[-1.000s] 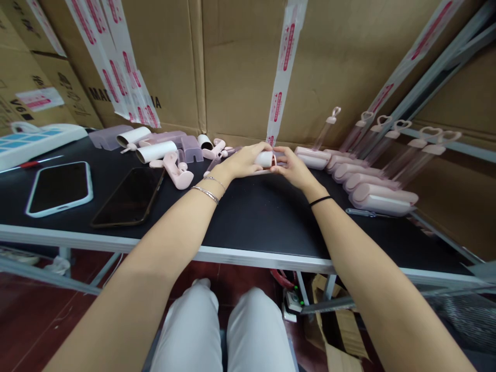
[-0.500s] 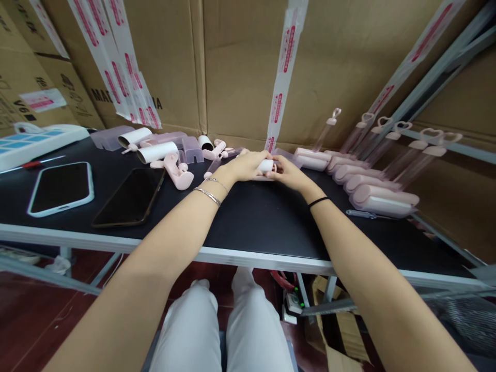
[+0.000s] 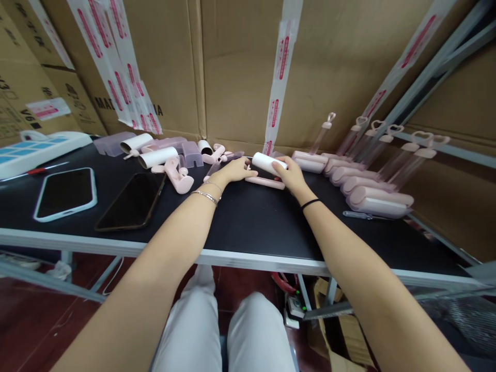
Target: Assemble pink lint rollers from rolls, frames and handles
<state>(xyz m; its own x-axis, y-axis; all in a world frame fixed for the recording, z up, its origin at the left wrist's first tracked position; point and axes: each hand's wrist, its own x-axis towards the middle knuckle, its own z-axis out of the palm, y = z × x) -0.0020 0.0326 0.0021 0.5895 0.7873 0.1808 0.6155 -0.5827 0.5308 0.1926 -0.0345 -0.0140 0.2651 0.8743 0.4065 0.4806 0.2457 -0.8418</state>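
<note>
My right hand (image 3: 292, 174) is closed around the right end of a white roll (image 3: 264, 162), which is tilted with its left end higher. Just left of the roll, my left hand (image 3: 234, 170) has its thumb and fingertips drawn together. A tiny pale piece (image 3: 248, 167) shows at those fingertips, too small to name. Beneath the roll, a long pale pink plastic part (image 3: 265, 182) lies on the black table between the hands. To the left of my left hand are a pink curved handle part (image 3: 178, 175) and a translucent mauve cover (image 3: 192, 154).
Several assembled pink rollers with heart-loop handles (image 3: 380, 204) line the right side. White rolls (image 3: 158, 157) lie among parts at left. Two phones (image 3: 65, 192), a white and blue device (image 3: 42, 150) and a thin clear tool (image 3: 358, 214) rest on the table (image 3: 248, 227). Cardboard boxes (image 3: 232, 67) stand behind.
My hands have moved apart. The white roll, mostly covered before, is now lifted in my right hand, and the long pink part under it has come into view.
</note>
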